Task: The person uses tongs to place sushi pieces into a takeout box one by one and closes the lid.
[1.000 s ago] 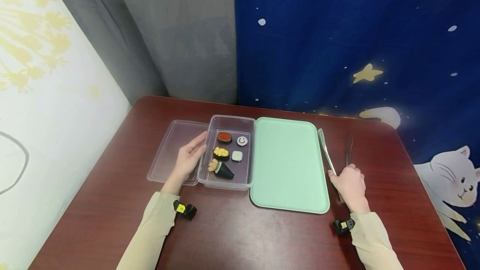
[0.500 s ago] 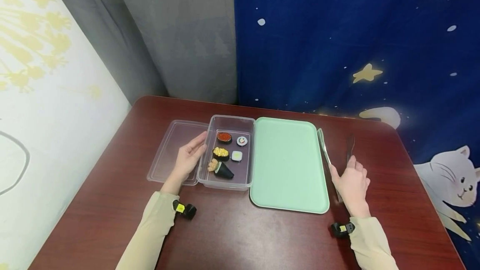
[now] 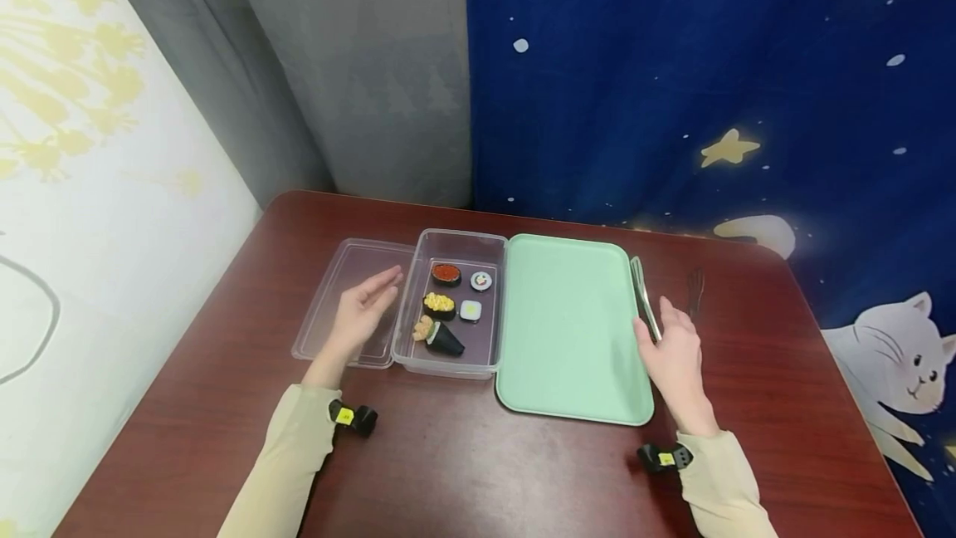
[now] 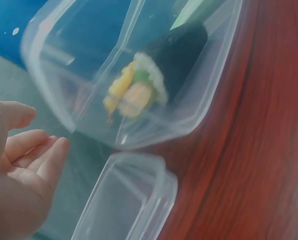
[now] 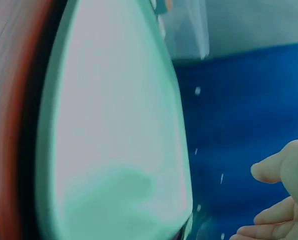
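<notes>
My left hand [image 3: 360, 314] hovers over the clear lid [image 3: 321, 326], beside the left wall of a clear plastic container [image 3: 446, 369]. Its fingers are relaxed and hold nothing; in the left wrist view a gap separates the fingertips from the container. Inside lie several sushi pieces: a red-topped one [image 3: 446, 274], a yellow-topped one [image 3: 439, 305], a round roll [image 3: 481, 281], a small white square one [image 3: 470, 310] and a dark hand roll [image 3: 445, 340]. My right hand [image 3: 675, 359], fingers loosely extended, is over metal tongs [image 3: 644, 293] at the right edge of a green tray [image 3: 575, 330].
A dark fork [image 3: 695, 289] lies right of the tongs, partly hidden by the right hand. The red-brown wooden table [image 3: 478, 471] stretches in front. Behind it hang a grey curtain [image 3: 373, 65] and a blue starry curtain [image 3: 612, 90].
My left hand has come away from the container's wall, moving left. The right hand has lifted off the fork and shifted left toward the tray and tongs, its fingers opening out.
</notes>
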{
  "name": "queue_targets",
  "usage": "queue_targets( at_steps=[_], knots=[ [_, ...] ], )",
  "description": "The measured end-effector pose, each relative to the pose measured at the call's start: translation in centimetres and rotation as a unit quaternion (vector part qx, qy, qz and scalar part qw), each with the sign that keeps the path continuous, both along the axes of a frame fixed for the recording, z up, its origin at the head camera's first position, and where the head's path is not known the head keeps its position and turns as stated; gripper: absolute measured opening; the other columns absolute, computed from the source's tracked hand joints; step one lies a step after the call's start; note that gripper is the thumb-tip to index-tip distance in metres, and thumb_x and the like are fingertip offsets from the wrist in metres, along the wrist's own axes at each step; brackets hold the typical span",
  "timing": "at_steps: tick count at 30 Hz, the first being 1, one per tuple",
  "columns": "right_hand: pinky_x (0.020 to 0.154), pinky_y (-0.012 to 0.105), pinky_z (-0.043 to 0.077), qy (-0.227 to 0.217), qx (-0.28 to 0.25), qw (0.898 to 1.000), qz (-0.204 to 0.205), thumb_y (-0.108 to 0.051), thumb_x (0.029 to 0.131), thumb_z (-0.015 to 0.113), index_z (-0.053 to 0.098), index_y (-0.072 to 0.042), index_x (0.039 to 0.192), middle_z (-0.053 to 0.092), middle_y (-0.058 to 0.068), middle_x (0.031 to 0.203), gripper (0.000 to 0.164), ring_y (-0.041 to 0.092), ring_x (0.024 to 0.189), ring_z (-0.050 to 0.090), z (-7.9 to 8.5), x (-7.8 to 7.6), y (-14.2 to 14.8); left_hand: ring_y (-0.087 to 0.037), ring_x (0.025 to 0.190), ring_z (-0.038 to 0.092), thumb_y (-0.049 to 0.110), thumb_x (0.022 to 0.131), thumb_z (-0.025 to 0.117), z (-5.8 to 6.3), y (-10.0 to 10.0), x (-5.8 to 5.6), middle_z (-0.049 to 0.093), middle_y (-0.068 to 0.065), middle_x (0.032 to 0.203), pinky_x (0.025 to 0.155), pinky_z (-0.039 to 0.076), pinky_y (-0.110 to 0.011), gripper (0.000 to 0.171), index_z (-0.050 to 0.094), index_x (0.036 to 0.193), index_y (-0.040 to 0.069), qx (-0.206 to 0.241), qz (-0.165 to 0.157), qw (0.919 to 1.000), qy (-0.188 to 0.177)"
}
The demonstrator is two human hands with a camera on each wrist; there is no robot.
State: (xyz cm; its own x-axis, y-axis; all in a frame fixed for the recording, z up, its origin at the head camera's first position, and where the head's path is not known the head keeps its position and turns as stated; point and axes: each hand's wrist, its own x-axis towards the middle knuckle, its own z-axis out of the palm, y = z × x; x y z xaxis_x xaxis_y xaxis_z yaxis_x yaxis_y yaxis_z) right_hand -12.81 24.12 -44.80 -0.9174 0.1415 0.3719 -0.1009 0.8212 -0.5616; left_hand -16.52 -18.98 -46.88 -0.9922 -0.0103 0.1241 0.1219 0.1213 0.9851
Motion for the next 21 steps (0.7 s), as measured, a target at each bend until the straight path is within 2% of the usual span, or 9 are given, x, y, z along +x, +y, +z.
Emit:
queue_targets(
  at_steps=[9,15,19,21],
  knots=[
    [0.095,0.055,0.043,0.062,-0.034,0.994,0.086,-0.011,0.084,0.068,0.048,0.015,0.127,0.052,0.034,0.122,0.054,0.045,0.113,0.050,2.4,-0.9,-5.6,-0.035,0.119,0.050,0.001,0.094,0.053,0.2,-3.8,1.0,0.053,-0.025,0.127,0.092,0.043,-0.011,0.037,0.050,0.130,-0.007,-0.040,0.038,0.9984,0.015],
    [0.095,0.053,0.046,0.097,-0.054,0.979,0.174,-0.009,0.082,0.068,0.049,0.015,0.125,0.056,0.031,0.118,0.053,0.042,0.109,0.054,3.7,-1.2,-10.7,-0.019,0.117,0.055,0.006,0.095,0.054,-0.5,-6.8,1.7,0.053,-0.025,0.127,0.087,0.046,-0.009,0.038,0.050,0.131,-0.006,-0.059,0.089,0.9941,-0.016],
    [0.095,0.050,0.047,0.101,-0.061,0.967,0.224,-0.010,0.083,0.067,0.050,0.014,0.125,0.057,0.029,0.118,0.051,0.039,0.110,0.054,4.3,-1.1,-14.1,-0.022,0.118,0.054,0.009,0.095,0.054,-1.0,-8.5,2.0,0.052,-0.024,0.130,0.085,0.048,-0.011,0.041,0.048,0.133,-0.005,-0.079,0.109,0.9897,-0.047],
    [0.095,0.049,0.048,0.114,-0.068,0.958,0.255,-0.009,0.083,0.067,0.050,0.015,0.125,0.057,0.029,0.117,0.051,0.039,0.109,0.055,4.5,-0.9,-16.0,-0.023,0.118,0.054,0.011,0.095,0.054,-1.2,-9.3,2.2,0.052,-0.023,0.131,0.085,0.048,-0.010,0.041,0.048,0.133,-0.004,-0.093,0.119,0.9868,-0.058]
  ],
)
